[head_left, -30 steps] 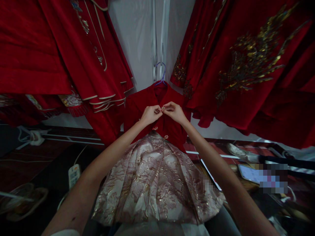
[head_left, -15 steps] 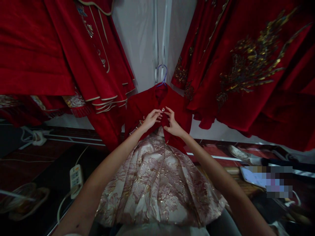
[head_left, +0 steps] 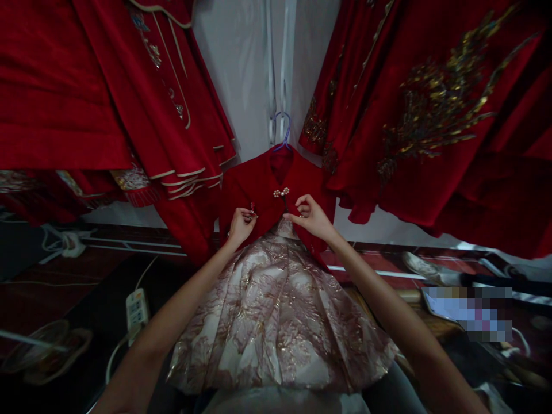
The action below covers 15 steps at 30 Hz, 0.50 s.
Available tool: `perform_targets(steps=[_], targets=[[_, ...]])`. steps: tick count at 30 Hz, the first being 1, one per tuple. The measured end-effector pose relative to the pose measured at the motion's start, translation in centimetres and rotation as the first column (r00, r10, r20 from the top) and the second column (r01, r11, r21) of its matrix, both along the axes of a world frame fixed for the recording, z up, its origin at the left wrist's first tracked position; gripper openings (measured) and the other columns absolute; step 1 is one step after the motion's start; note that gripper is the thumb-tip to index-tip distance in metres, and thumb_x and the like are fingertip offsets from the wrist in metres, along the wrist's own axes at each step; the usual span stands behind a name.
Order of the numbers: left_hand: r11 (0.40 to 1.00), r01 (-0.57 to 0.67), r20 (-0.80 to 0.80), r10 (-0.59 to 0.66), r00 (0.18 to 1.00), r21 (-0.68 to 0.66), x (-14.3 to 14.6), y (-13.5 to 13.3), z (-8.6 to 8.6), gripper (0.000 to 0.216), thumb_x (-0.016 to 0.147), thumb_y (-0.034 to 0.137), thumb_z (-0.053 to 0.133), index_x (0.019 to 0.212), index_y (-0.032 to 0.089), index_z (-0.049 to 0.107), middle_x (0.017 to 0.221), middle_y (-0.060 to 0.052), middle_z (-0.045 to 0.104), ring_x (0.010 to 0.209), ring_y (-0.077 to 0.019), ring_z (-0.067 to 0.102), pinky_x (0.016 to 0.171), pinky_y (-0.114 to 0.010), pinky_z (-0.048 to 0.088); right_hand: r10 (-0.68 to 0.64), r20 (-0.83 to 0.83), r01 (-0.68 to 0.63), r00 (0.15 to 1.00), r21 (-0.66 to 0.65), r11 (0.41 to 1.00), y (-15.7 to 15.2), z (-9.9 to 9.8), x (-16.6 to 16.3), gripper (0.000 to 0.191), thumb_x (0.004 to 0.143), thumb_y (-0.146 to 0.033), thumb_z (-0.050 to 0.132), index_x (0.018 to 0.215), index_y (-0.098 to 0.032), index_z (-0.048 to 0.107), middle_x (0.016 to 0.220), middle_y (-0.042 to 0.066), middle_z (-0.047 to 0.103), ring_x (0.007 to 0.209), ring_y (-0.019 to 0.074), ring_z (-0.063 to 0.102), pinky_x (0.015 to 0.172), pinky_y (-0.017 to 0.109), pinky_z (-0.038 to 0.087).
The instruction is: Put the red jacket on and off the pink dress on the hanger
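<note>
A small red jacket hangs on a purple hanger above a pale pink and gold brocade skirt. A pearl-flower clasp spans the jacket's front opening below the collar. My left hand is pinched at a beaded ornament on the jacket's left side in view. My right hand is beside the opening, below and right of the clasp, its thumb and bent fingers apart. The thumb tip lies close to the jacket's edge. Part of the right fingers is hidden.
Red embroidered garments hang at the left, with gold-sequinned red garments at the right. A power strip and a plastic food container lie at lower left. A phone rests at the right, near a shoe.
Both hands have come away from the pearl clasp, which now shows whole. My left hand has moved down and left to the beaded ornament; my right hand has shifted slightly right.
</note>
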<state>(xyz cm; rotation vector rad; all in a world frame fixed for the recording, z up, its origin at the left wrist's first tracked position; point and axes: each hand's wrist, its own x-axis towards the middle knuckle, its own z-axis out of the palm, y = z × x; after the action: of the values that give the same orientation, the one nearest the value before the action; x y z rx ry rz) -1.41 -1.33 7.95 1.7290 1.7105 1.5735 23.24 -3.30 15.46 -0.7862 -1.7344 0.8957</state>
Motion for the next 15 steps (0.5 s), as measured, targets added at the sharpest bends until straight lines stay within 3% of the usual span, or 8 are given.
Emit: perform_targets(steps=[3,7,10,12,15], targets=[[0.997,0.040,0.049,-0.043,0.998,0.061,0.5,0.2,0.0,0.031,0.074,0.026,0.064,0.095,0.019,0.043,0.089,-0.004,0.057,0.070,-0.0110,0.058,0.061,-0.023,0.048,0.044,-0.019,-0.043,0.999,0.081,0.996,-0.3,0.5,-2.1,0.045,0.065,-0.041,0.074,0.089,-0.024,0.040,0.060,-0.010,0.040,0.047,0.0062,0.038,0.046,0.018,0.029],[0.992,-0.045,0.031,0.042,0.999,0.120,1.1,0.5,1.0,0.024,0.076,0.021,0.061,0.092,0.019,0.044,0.085,-0.003,0.058,0.068,-0.0113,0.058,0.063,-0.025,0.047,-0.012,-0.024,0.016,1.000,0.217,0.976,0.3,1.0,-5.3,0.033,0.072,-0.045,0.069,0.079,-0.021,0.046,0.063,-0.006,0.046,0.052,0.0063,0.043,0.050,0.019,0.033],[0.985,-0.082,0.044,0.076,0.996,0.151,1.0,0.7,1.4,0.017,0.077,0.017,0.058,0.090,0.019,0.046,0.079,-0.002,0.059,0.068,-0.0118,0.058,0.066,-0.025,0.047,-0.038,-0.027,0.043,0.999,0.220,0.975,1.8,0.4,-7.1,0.029,0.074,-0.043,0.068,0.077,-0.019,0.051,0.068,-0.003,0.054,0.058,0.0076,0.050,0.054,0.019,0.038],[0.986,-0.078,0.127,0.059,0.990,0.150,0.8,0.8,1.7,0.018,0.075,0.018,0.059,0.089,0.018,0.048,0.078,-0.002,0.060,0.068,-0.0119,0.059,0.066,-0.025,0.048,-0.007,0.000,0.007,1.000,0.192,0.981,3.1,-0.3,-7.8,0.025,0.073,-0.039,0.069,0.081,-0.018,0.057,0.072,-0.002,0.059,0.063,0.0090,0.055,0.059,0.020,0.043],[0.995,-0.002,0.379,-0.036,0.925,0.097,0.6,0.7,2.3,0.020,0.073,0.026,0.063,0.087,0.016,0.052,0.076,-0.002,0.062,0.065,-0.0116,0.060,0.065,-0.025,0.049,0.045,0.056,-0.053,0.997,0.155,0.987,4.4,-1.2,-8.2,0.019,0.073,-0.029,0.069,0.087,-0.018,0.062,0.079,0.000,0.064,0.071,0.0103,0.060,0.066,0.022,0.048]])
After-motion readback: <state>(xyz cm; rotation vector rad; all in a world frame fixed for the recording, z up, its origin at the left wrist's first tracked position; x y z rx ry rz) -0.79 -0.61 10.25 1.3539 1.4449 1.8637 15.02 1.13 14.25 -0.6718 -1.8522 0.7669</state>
